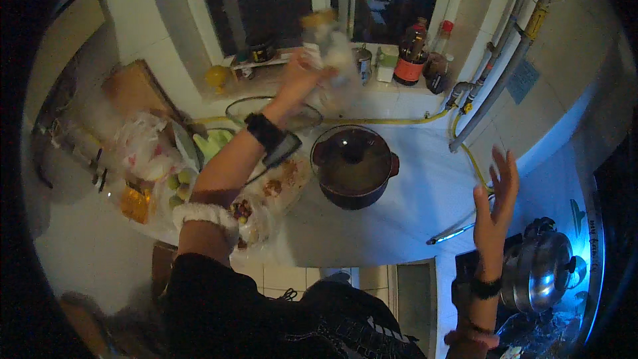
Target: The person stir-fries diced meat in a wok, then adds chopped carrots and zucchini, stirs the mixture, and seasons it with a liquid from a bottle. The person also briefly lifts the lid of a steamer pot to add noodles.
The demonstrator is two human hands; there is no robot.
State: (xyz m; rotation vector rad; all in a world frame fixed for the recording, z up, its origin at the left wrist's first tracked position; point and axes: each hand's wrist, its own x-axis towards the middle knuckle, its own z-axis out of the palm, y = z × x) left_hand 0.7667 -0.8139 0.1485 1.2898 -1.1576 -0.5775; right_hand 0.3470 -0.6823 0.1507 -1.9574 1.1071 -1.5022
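Note:
My left hand [305, 77] is raised at the windowsill, its fingers around a clear jar [326, 45] with a gold-coloured lid. Motion blurs the jar, so its contents are hard to make out. Below and to the right of it, a dark pot [355, 194] with a glass lid [331, 152] stands on the white counter [413, 219]. My right hand [496, 204] hangs in the air over the counter's right side, fingers spread and nothing in it. Beneath my left forearm lie another glass lid [274, 112] and plastic bags of food [244, 214].
Bottles [411, 62] and a small green-and-white box [386, 64] line the sill. A yellow gas hose [389, 120] runs along the wall. At right a stainless steel steamer pot [538, 269] sits by the stove. A wooden cutting board [137, 87] leans at left.

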